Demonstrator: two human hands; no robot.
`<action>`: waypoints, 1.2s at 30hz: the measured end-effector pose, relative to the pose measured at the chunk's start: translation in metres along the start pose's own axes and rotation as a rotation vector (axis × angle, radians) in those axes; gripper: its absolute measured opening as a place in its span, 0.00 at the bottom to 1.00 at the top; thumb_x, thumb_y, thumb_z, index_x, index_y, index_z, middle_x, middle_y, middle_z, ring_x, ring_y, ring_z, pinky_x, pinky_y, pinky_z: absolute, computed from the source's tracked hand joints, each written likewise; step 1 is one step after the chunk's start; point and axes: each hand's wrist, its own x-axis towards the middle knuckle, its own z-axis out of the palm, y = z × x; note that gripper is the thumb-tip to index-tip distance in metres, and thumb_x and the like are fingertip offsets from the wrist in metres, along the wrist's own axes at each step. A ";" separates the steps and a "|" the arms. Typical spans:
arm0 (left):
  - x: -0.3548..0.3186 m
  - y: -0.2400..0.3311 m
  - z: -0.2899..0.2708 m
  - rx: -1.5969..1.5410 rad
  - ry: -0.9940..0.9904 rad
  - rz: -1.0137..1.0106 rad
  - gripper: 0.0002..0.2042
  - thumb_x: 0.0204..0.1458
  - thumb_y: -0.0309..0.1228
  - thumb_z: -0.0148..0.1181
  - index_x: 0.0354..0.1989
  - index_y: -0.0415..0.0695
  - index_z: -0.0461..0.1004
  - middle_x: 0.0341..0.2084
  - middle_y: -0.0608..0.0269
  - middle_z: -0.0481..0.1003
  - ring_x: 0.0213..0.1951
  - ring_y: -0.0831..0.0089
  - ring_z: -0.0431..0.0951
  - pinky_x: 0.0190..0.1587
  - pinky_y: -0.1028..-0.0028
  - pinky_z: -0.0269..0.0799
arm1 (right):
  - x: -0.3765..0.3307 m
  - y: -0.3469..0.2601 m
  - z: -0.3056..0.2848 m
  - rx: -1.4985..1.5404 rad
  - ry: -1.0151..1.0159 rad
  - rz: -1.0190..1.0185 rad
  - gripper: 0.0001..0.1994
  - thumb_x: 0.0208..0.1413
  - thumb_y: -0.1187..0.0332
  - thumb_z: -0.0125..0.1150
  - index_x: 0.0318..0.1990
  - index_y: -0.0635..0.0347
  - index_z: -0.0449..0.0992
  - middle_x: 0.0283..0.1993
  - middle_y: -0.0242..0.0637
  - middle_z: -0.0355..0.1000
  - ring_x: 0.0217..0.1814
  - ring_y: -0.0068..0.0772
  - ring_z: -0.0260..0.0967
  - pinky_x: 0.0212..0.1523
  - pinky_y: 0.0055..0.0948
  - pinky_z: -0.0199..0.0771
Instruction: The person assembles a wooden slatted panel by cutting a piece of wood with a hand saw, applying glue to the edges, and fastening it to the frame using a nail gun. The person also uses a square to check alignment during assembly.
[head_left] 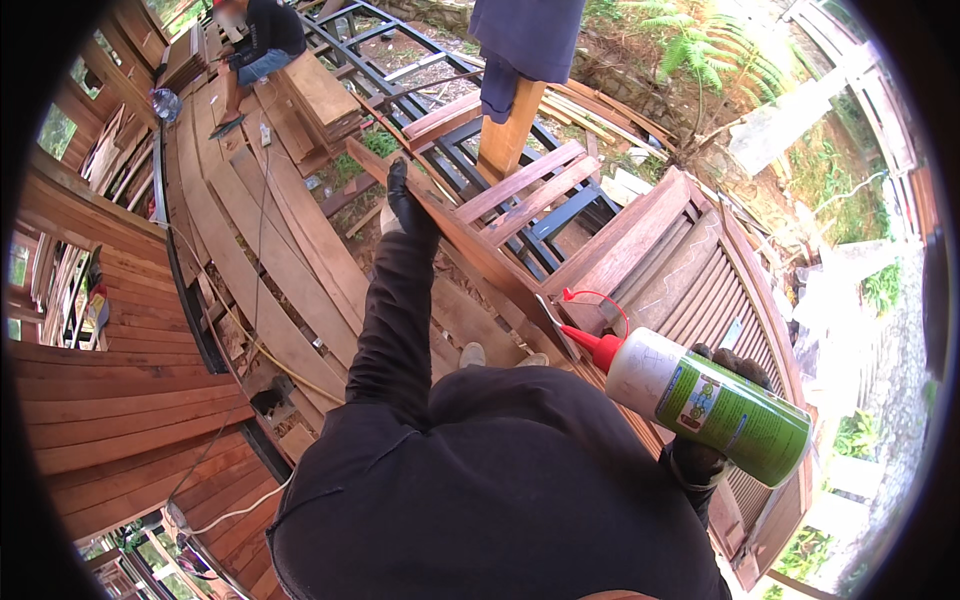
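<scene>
A: The glue bottle (715,400) sits at about four o'clock in the view, white with a green label and a red nozzle (590,345); the nozzle tip rests at the near end of the long wooden board (470,240), which runs from there up toward eleven o'clock.

B: And the risk?

A: I judge the glue could run off the narrow edge and drip onto the planks below; the bottle lies tilted almost flat, so a hard squeeze would send out more than the edge can take; the little red cap (570,294) dangling on its loop at the nozzle could also drag through the wet bead.

B: What about the board itself?

A: It is held at one point only, near its far end, so pressure from the nozzle could make it twist or slide; that seems to me the likelier slip.

B: How are the hands set?

A: The right hand (725,365), in a dark glove, is wrapped tight round the bottle's body, coming in from five o'clock; the left hand (405,200), gloved too, is closed over the board's upper edge at twelve o'clock, the arm stretched out nearly straight in a black sleeve.

B: Anyone nearby?

A: One person stands by an upright post (508,125) at twelve o'clock; another person (258,45) crouches on the plank floor (250,270) at eleven.
</scene>
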 end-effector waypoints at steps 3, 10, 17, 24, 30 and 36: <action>-0.005 0.003 0.005 0.000 0.005 0.014 0.20 0.56 0.51 0.66 0.24 0.54 0.65 0.13 0.70 0.63 0.16 0.70 0.68 0.20 0.69 0.66 | 0.004 0.010 -0.013 0.171 -0.122 -0.050 0.40 0.49 0.50 0.77 0.65 0.57 0.65 0.63 0.44 0.70 0.67 0.45 0.67 0.73 0.56 0.59; -0.004 0.006 0.007 -0.017 0.002 -0.001 0.20 0.57 0.50 0.65 0.24 0.54 0.64 0.13 0.71 0.62 0.15 0.71 0.67 0.20 0.70 0.65 | -0.006 0.001 -0.009 0.142 0.108 0.090 0.27 0.52 0.55 0.77 0.57 0.43 0.70 0.50 0.26 0.71 0.59 0.33 0.67 0.70 0.51 0.60; -0.005 0.013 0.011 0.019 0.032 0.023 0.17 0.59 0.50 0.62 0.29 0.54 0.65 0.14 0.71 0.62 0.16 0.72 0.67 0.20 0.69 0.66 | -0.004 0.005 -0.010 0.278 0.090 0.076 0.23 0.56 0.55 0.74 0.55 0.44 0.70 0.48 0.24 0.70 0.58 0.33 0.67 0.69 0.52 0.60; 0.018 0.010 -0.014 0.092 -0.010 0.004 0.24 0.59 0.55 0.56 0.52 0.49 0.72 0.39 0.63 0.74 0.40 0.67 0.75 0.44 0.68 0.74 | -0.007 0.004 -0.014 0.244 0.113 0.092 0.23 0.54 0.55 0.76 0.54 0.44 0.72 0.48 0.24 0.71 0.57 0.32 0.68 0.69 0.52 0.60; 0.027 0.010 -0.022 0.050 -0.035 -0.016 0.25 0.59 0.55 0.57 0.53 0.47 0.72 0.42 0.61 0.75 0.43 0.64 0.76 0.48 0.66 0.73 | -0.008 0.003 -0.012 0.128 0.109 0.089 0.27 0.49 0.56 0.80 0.55 0.42 0.72 0.48 0.22 0.72 0.57 0.31 0.68 0.69 0.51 0.60; 0.031 0.011 -0.028 0.021 -0.045 -0.015 0.25 0.59 0.54 0.57 0.55 0.46 0.72 0.43 0.60 0.75 0.45 0.63 0.76 0.50 0.65 0.73 | -0.011 0.006 -0.014 0.118 0.100 0.073 0.27 0.48 0.57 0.81 0.55 0.40 0.73 0.47 0.22 0.72 0.54 0.30 0.68 0.67 0.47 0.61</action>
